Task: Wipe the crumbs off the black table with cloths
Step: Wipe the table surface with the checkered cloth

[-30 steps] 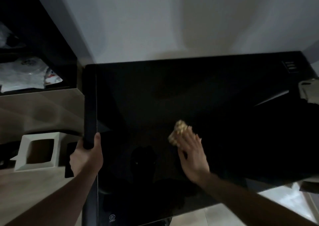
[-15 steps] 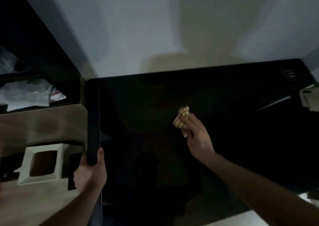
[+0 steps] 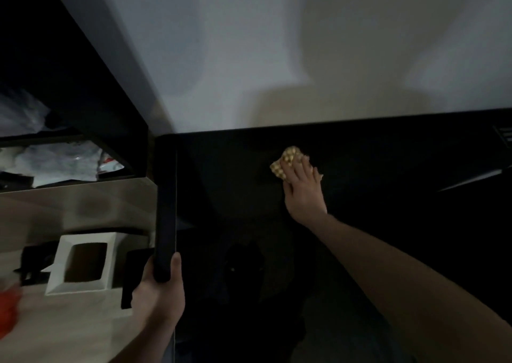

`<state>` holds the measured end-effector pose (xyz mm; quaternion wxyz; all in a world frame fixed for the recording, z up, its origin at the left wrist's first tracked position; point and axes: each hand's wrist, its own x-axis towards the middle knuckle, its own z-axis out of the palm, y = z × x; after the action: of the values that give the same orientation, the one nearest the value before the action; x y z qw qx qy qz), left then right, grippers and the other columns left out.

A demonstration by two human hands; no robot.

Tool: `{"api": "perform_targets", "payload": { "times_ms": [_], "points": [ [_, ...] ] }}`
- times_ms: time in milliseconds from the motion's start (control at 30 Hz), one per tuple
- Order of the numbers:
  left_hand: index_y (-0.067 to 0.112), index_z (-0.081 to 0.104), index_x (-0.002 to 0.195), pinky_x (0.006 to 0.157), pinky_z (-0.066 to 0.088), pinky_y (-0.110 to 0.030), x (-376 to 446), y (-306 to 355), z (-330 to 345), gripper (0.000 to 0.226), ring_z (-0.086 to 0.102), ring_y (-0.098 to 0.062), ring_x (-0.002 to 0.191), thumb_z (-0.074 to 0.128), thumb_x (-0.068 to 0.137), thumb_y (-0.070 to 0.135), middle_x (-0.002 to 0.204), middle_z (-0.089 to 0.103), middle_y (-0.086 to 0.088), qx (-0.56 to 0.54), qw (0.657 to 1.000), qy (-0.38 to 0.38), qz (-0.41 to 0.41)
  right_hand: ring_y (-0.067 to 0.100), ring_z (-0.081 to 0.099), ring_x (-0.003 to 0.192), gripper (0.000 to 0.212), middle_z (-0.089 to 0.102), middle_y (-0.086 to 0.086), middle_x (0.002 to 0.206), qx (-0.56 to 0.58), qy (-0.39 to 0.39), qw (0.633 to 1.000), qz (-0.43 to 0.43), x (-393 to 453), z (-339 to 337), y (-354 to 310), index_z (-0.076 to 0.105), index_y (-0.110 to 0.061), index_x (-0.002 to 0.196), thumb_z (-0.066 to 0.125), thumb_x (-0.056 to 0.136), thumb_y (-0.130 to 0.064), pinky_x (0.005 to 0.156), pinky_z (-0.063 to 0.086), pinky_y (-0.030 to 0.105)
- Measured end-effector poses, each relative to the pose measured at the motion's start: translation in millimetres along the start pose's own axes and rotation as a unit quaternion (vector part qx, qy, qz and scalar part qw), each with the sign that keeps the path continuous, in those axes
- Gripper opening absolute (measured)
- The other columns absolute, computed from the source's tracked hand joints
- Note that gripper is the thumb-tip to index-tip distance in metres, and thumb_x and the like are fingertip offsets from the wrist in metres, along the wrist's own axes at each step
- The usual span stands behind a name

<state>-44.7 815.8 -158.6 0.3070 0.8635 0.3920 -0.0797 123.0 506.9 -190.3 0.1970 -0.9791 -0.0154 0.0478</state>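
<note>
The black table (image 3: 374,224) fills the middle and right of the head view, glossy and dark. A small yellow checked cloth (image 3: 285,161) lies on it near the far edge by the wall. My right hand (image 3: 303,190) presses flat on the cloth with straight fingers, arm stretched out across the table. My left hand (image 3: 159,293) grips the table's thick left edge (image 3: 166,196), thumb on top. No crumbs show on the dark surface.
A pale wall rises behind the table. To the left stand a dark shelf unit (image 3: 69,99) holding plastic bags (image 3: 55,160), a white square box (image 3: 83,263) on a light floor and a blurred red thing (image 3: 8,310). A small vent (image 3: 504,134) sits at the table's far right.
My right hand has pushed the cloth away from me, from the table's middle towards the far edge by the wall. My left hand keeps its grip on the left edge.
</note>
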Motion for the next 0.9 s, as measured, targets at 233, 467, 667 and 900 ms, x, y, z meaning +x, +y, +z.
{"api": "perform_targets", "payload": {
  "times_ms": [233, 467, 667, 900],
  "points": [
    [0.039, 0.056, 0.127, 0.088, 0.059, -0.049, 7, -17, 11, 0.079, 0.072, -0.036, 0.089, 0.030, 0.078, 0.095, 0.085, 0.073, 0.000, -0.026, 1.000, 0.004, -0.016, 0.017, 0.003, 0.163, 0.059, 0.020, -0.008, 0.173, 0.072, -0.076, 0.981, -0.166, -187, 7, 1, 0.042, -0.034, 0.158, 0.045, 0.102, -0.019, 0.131, 0.006, 0.040],
    [0.027, 0.050, 0.144, 0.094, 0.053, -0.055, -12, -5, 7, 0.070, 0.064, -0.048, 0.116, 0.034, 0.094, 0.074, 0.127, 0.069, -0.019, 0.056, 0.998, 0.018, 0.025, 0.006, 0.019, 0.159, 0.049, 0.022, -0.021, 0.171, 0.132, -0.156, 0.938, -0.278, -268, -7, 50, 0.050, -0.039, 0.151, 0.053, 0.107, -0.020, 0.128, 0.012, 0.023],
    [0.012, 0.051, 0.148, 0.117, 0.038, -0.056, -67, 44, 50, 0.054, 0.044, -0.039, 0.139, 0.059, 0.097, 0.030, 0.154, 0.045, -0.014, 0.093, 0.967, 0.063, 0.230, 0.001, 0.030, 0.152, 0.066, 0.036, -0.020, 0.163, 0.185, -0.066, 0.978, -0.067, -155, -72, 95, 0.053, -0.032, 0.152, 0.047, 0.096, 0.004, 0.125, 0.029, 0.023],
    [0.030, 0.039, 0.157, 0.132, 0.014, -0.050, -151, 125, 154, 0.059, 0.011, -0.027, 0.161, 0.044, 0.102, 0.050, 0.172, 0.021, 0.002, 0.136, 0.951, -0.026, 0.276, 0.027, 0.034, 0.153, 0.057, 0.036, 0.008, 0.167, 0.067, 0.050, 0.997, -0.001, -18, -128, 189, 0.045, -0.022, 0.158, 0.054, 0.104, -0.008, 0.123, 0.026, 0.029]
  ]
}}
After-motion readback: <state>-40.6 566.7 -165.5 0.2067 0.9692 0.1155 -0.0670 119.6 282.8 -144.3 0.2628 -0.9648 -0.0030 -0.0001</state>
